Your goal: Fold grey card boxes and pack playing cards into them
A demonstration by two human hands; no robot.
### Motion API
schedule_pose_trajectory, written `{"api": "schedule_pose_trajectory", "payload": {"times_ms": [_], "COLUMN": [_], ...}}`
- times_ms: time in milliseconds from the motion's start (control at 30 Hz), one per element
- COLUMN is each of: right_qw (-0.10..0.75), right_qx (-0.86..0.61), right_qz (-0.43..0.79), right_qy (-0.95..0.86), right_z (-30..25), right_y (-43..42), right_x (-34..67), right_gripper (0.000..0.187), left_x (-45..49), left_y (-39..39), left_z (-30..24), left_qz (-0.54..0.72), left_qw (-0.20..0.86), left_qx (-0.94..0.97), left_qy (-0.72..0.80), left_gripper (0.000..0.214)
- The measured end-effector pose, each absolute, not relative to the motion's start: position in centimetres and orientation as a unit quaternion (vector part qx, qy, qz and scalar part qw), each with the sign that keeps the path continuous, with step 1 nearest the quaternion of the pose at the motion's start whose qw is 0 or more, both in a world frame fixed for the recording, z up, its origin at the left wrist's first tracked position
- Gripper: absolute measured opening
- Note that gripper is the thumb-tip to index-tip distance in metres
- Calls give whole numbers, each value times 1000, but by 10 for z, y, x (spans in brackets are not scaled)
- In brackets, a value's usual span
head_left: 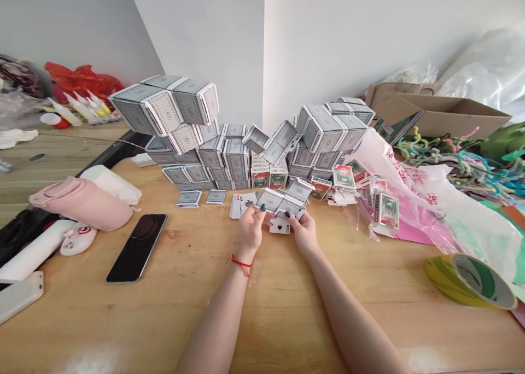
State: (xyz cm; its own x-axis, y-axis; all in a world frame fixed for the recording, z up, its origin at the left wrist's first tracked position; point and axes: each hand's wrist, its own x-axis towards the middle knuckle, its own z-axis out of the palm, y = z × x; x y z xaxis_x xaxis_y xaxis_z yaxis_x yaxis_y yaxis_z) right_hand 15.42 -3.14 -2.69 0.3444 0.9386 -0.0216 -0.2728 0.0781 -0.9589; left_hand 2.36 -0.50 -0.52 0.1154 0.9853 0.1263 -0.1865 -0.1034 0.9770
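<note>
Wooden work surface with gray-backed card packs stacked in a wall at 12 o'clock, a pink-printed plastic bag at 3 o'clock and a smartphone at 9 o'clock. At center, the left hand and right hand meet at a small packet of playing cards, fingers pinching it from both sides; a face-up spade card lies just below. A light, even pinch suits such loose cards.
</note>
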Motion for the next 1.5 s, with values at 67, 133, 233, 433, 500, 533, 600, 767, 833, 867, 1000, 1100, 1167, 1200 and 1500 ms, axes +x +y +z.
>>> {"api": "schedule_pose_trajectory", "payload": {"times_ms": [67,133,233,433,500,533,600,767,833,867,1000,1100,1167,1200,1500], "right_qw": [647,636,616,602,607,610,617,659,677,685,664,632,604,589,580], "right_qx": [-523,-531,-520,-501,-512,-522,-543,-545,-527,-517,-477,-434,-421,-420,-435], "right_qz": [433,433,457,473,462,452,429,401,411,418,503,564,590,599,587], "right_qy": [-348,-355,-375,-404,-396,-390,-375,-329,-310,-299,-281,-307,-331,-343,-360], "right_z": [-29,-29,-25,-17,-17,-17,-18,-20,-20,-20,-16,-12,-10,-9,-11], "right_y": [-31,-32,-35,-40,-39,-39,-36,-31,-29,-29,-32,-37,-40,-41,-43], "right_x": [156,158,160,161,161,161,162,166,167,168,164,156,149,147,146], "right_gripper": [35,34,30,27,29,29,29,33,42,48,44,38,38,38,36], "left_x": [22,19,15,10,9,9,10,16,17,18,16,15,15,15,14], "left_y": [-2,1,4,3,2,2,1,1,4,7,16,19,19,19,19], "left_z": [-6,-6,-4,1,4,5,5,-1,-4,-6,-11,-16,-18,-19,-18], "left_qz": [563,574,563,500,492,491,490,490,507,519,549,544,544,546,548], "left_qw": [549,550,568,593,587,587,598,635,627,617,578,563,556,553,565], "left_qx": [480,474,487,528,538,538,529,484,470,464,456,458,465,468,455], "left_qy": [390,378,350,346,353,354,349,350,361,366,396,421,423,421,417], "left_gripper": [26,35,46,48,49,49,46,41,46,50,52,40,38,38,37]}}
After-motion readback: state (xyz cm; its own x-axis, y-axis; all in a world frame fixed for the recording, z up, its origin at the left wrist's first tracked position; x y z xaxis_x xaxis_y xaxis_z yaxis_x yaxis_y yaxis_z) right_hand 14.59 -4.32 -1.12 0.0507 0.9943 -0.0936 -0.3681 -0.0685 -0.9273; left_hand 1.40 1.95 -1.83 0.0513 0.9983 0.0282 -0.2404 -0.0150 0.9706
